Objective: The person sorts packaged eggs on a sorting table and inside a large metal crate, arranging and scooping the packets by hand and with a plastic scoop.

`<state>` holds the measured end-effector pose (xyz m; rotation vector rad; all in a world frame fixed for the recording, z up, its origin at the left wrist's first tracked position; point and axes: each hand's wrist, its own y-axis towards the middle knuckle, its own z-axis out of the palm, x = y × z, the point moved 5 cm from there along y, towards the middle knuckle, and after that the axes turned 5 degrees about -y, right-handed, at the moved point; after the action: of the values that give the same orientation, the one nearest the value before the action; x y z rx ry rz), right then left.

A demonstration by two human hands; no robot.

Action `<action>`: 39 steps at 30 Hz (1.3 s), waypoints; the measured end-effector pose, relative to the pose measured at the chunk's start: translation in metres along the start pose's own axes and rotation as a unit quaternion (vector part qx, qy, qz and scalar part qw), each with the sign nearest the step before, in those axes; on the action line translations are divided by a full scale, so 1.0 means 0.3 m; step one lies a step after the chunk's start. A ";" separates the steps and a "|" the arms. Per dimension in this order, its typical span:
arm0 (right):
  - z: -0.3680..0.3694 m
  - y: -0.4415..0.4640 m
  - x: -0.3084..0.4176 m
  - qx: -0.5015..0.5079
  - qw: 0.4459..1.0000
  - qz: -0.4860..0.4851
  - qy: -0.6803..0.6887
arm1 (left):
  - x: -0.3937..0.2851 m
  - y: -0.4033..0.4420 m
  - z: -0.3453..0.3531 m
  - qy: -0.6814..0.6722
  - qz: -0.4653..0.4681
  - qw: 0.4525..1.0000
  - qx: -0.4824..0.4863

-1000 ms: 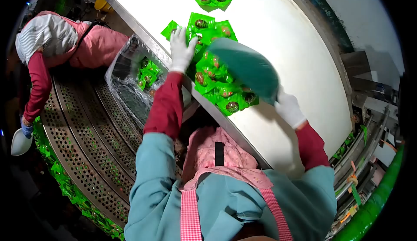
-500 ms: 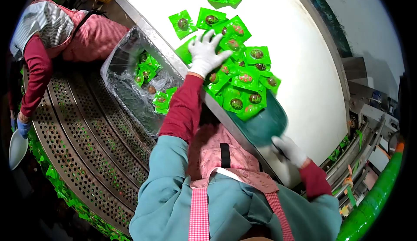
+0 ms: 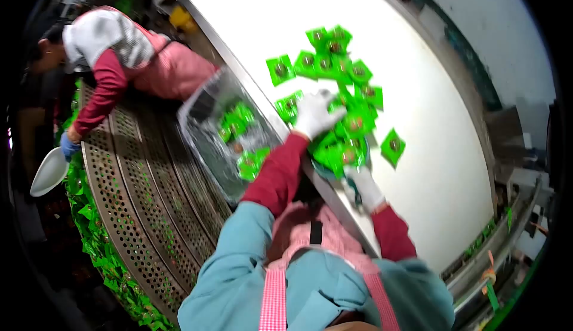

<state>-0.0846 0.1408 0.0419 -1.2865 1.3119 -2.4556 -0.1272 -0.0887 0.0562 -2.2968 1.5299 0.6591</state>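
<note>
While scoop (image 3: 325, 173) is being clamped by right hand (image 3: 364, 189), packets (image 3: 337, 156) are being held just ahead; others, unscooped, are being touched by spread left hand (image 3: 316, 115).

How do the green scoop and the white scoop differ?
Green packets cover most of the green scoop; none show on the white scoop. The green scoop is at the tabletop, the white scoop away from it. The right hand holds the green scoop; a co-worker's hand holds the white scoop. Both scoops are in gloved hands.
</note>
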 end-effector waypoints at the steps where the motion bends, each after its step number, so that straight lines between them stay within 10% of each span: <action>1: 0.014 -0.024 0.013 -0.027 0.999 -0.025 0.013 | -0.006 0.003 0.021 -0.046 -0.016 0.997 0.053; 15: 0.092 -0.336 0.214 0.013 0.994 -0.060 -0.093 | -0.271 -0.132 -0.394 -0.037 0.082 0.986 -0.138; 21: 0.323 -0.463 0.306 0.065 0.958 -0.150 -0.237 | -0.240 -0.435 -0.757 0.025 -0.035 0.966 -0.254; 28: 0.838 -0.556 0.435 0.292 0.846 -0.267 -0.357 | -0.057 -0.947 -1.278 0.244 -0.212 0.866 -0.382; 39: 1.721 -0.894 0.231 0.609 0.583 -0.147 -0.517 | 0.000 -2.168 -1.520 0.266 -0.472 0.729 -0.418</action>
<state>0.3137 -0.0557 0.4242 -1.7824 -0.8148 -1.3154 0.5667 -0.0602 0.4417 -3.6363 -0.1692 0.4030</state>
